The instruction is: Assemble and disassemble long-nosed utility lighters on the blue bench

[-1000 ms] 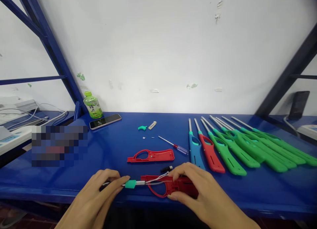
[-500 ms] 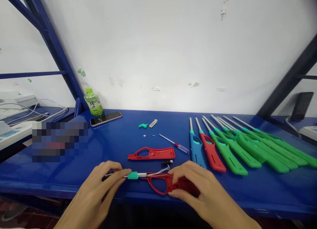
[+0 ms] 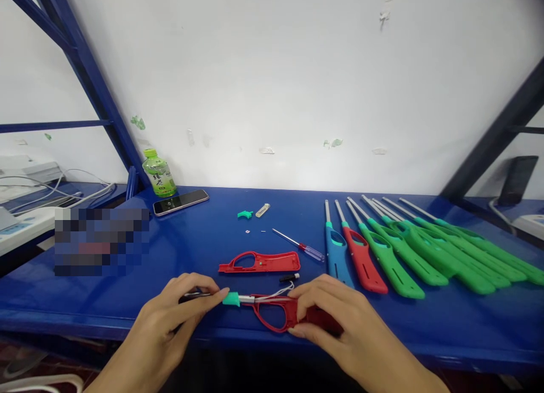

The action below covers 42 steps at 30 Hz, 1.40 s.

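Observation:
My left hand (image 3: 182,308) pinches the metal tube of a gas lighter at its teal collar (image 3: 231,298); the tube's far end is mostly hidden by my fingers. The tube runs into a red lighter handle half (image 3: 266,318), whose grip end my right hand (image 3: 331,313) holds, fingers wrapped over it. White wires trail from the handle to a small black igniter piece (image 3: 289,278) just above. Behind it lies the other red handle half (image 3: 278,262), inner side up. Farther back are a teal trigger (image 3: 245,214) and a small clear-yellowish part (image 3: 263,210).
A screwdriver (image 3: 312,252) lies right of centre. Several assembled lighters (image 3: 399,274), blue, red and green, are lined up at the right. A phone (image 3: 181,202) and a green bottle (image 3: 159,174) stand or lie at the back left, before the wall.
The teal collar has tilted and shifted slightly to the right in my left fingers. My right hand keeps its hold on the red handle half.

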Motion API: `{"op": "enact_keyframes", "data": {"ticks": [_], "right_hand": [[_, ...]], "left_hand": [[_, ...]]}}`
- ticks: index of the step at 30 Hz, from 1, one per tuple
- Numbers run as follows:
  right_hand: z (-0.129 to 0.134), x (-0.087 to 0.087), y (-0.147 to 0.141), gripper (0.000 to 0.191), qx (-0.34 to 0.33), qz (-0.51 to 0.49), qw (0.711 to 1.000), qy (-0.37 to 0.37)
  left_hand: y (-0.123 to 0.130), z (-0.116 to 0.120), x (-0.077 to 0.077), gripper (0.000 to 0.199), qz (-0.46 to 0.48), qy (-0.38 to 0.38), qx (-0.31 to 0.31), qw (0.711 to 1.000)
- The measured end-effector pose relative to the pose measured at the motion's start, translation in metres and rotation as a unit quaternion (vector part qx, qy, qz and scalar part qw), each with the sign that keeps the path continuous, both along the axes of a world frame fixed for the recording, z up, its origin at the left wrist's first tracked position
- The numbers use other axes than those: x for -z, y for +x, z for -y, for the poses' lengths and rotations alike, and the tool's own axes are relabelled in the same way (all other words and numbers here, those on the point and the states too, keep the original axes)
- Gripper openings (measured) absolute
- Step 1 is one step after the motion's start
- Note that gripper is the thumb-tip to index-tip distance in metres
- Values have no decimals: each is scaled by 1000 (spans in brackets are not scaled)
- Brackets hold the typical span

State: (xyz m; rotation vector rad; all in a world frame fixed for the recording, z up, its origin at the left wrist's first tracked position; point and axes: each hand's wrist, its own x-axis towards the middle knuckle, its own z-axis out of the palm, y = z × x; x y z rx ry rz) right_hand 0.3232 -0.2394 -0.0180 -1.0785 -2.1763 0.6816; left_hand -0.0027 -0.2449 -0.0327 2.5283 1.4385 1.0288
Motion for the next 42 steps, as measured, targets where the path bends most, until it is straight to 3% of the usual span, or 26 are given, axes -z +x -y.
{"op": "enact_keyframes", "data": {"ticks": [6,14,19,24,32,37,42], "right_hand": [[0,0,0,12,-2,0,1000,-6],[1,0,1,11,-4,-3,1000,-24],[0,0,0,11,-6,-4,1000,-24],[1,0,1,12,-5,-5,1000,-24],[1,-4,-1,12,-6,-8,999,-32],[1,-3,0,12,-7,-8,1000,-29],[2,-2,1,12,-7,-12,999,-30]], "left_hand": [[-2,-3,1,40,9,38,13,999],[-4,0,-3,55,-38,31,16,999],[0,0,-10,49,-26,10,18,999],[-5,-9,-14,61,-48,77,72,993],[0,0,-12,33,-12,-19,32,999],[14,-1,-18,25,16,-2,-9,1000],[25,-7,-15,24,13,9,13,1000]]}}
